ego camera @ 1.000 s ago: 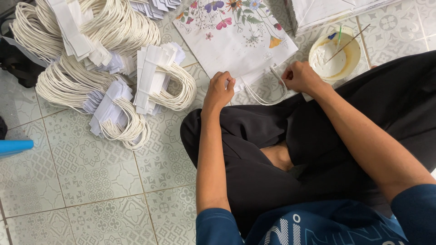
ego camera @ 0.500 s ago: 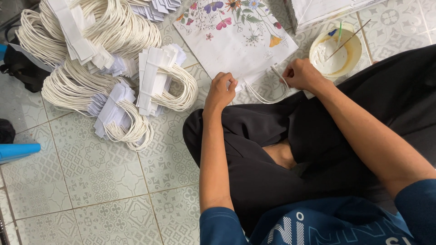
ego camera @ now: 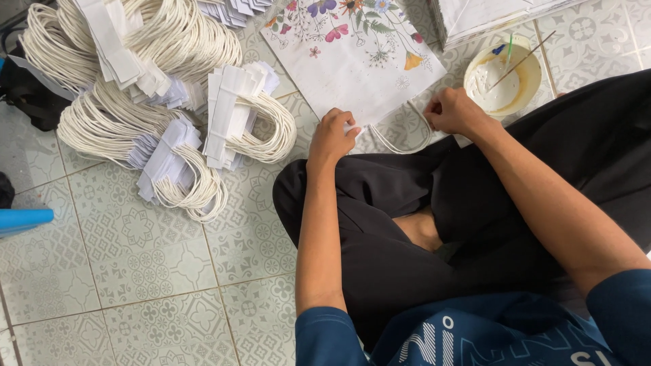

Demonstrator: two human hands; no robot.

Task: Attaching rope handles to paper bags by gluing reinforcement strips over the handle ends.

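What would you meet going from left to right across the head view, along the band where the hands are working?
Blue object at the edge → piles of white cord handles → left hand → flowered paper bag → right hand → bowl of white paste.

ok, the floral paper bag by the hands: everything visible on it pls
The floral paper bag lies flat on the patterned tile floor, tilted, its far end cut off by the frame. It looks like white paper printed with coloured flowers and thin stems. A white cord handle loops out from its near edge. The left hand presses on the near edge; the right hand is closed at the near right corner, beside a bowl of white paste.
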